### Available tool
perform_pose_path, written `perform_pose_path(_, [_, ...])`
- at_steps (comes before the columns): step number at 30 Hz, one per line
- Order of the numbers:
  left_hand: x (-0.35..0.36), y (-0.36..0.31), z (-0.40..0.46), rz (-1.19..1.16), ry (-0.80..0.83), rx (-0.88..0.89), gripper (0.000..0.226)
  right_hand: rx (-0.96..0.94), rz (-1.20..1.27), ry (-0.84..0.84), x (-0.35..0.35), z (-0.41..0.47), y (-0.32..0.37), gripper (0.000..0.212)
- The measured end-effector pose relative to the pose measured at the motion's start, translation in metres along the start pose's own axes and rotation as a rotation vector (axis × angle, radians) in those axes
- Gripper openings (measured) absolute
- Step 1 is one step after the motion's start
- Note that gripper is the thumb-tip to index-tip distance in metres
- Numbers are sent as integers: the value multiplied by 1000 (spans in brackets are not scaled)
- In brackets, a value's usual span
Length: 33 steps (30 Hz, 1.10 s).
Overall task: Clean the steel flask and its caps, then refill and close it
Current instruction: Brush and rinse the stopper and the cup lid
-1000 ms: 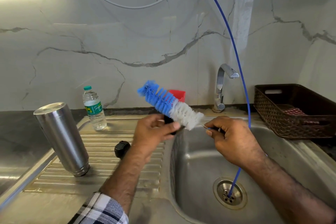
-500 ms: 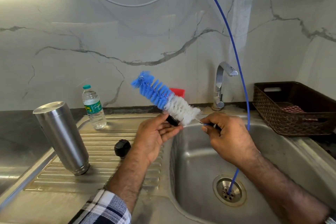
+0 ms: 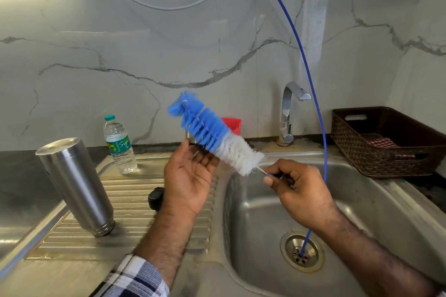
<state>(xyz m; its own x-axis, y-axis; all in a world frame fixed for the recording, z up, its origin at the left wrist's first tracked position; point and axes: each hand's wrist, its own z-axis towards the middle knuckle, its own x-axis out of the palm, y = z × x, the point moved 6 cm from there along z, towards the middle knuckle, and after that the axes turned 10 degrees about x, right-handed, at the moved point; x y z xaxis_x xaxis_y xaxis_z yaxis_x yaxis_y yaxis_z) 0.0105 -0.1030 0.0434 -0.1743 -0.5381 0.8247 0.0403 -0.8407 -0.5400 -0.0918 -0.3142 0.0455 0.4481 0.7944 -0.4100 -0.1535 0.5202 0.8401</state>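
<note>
The steel flask (image 3: 76, 185) stands upside down, leaning, on the ribbed drainboard (image 3: 125, 202) at left. A black cap (image 3: 155, 198) lies on the drainboard just left of my left wrist. My right hand (image 3: 299, 190) pinches the wire handle of a blue-and-white bottle brush (image 3: 212, 135), held slanting up to the left above the sink's left rim. My left hand (image 3: 190, 176) is open, palm up, fingers apart, right under the bristles and holding nothing.
A small plastic water bottle (image 3: 119, 146) stands at the back of the drainboard. The tap (image 3: 288, 113) rises behind the sink basin (image 3: 265, 219). A blue tube (image 3: 311, 84) runs down into the drain (image 3: 301, 251). A brown basket (image 3: 391, 142) sits right; a red object (image 3: 233, 124) behind the brush.
My left hand has let go of a small dark object it pinched under the brush and has spread open. The brush has risen slightly and tilted more upright.
</note>
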Motion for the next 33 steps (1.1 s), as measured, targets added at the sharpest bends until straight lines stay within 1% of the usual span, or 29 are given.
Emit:
perform_pose_path(3, [8, 10, -9, -14, 61, -56, 43, 97, 142, 11, 6, 7, -4, 18])
perform_pose_path(6, [20, 28, -23, -2, 131, -102, 49, 176, 293, 74, 19, 11, -3, 20])
perform_pose_path(9, [16, 17, -14, -26, 127, -72, 50, 293, 501, 242, 23, 2, -11, 14])
perform_pose_path(11, [7, 7, -5, -46, 87, -38, 45, 321, 524, 331, 24, -5, -12, 13])
perform_pose_path(13, [7, 8, -5, -38, 91, -44, 44, 319, 526, 332, 27, -4, -10, 11])
perform_pose_path(16, [21, 25, -19, 49, 192, -108, 46, 335, 572, 264, 29, 5, -7, 12])
perform_pose_path(19, [22, 24, -21, 88, 224, -114, 46, 328, 535, 288, 19, 8, -8, 13])
perform_pose_path(21, [12, 10, -8, 62, 184, -58, 45, 308, 479, 334, 13, 3, -9, 15])
perform_pose_path(23, [2, 0, 2, 109, 138, -25, 44, 271, 420, 326, 9, 0, -7, 17])
perform_pose_path(25, [-2, 6, 1, 261, 124, -37, 45, 219, 387, 260, 9, 4, 0, 18])
perform_pose_path(27, [-1, 20, -6, 447, 150, -43, 46, 168, 337, 175, 8, 10, 8, 18])
perform_pose_path(28, [1, 25, -9, 496, 160, -39, 47, 146, 283, 133, 6, 12, 10, 17])
perform_pose_path(30, [1, 22, -7, 491, 127, -6, 49, 127, 167, 99, 0, 13, 11, 16])
perform_pose_path(33, [-17, -1, 9, 430, -14, 53, 36, 103, 27, 167, -4, 3, 6, 18])
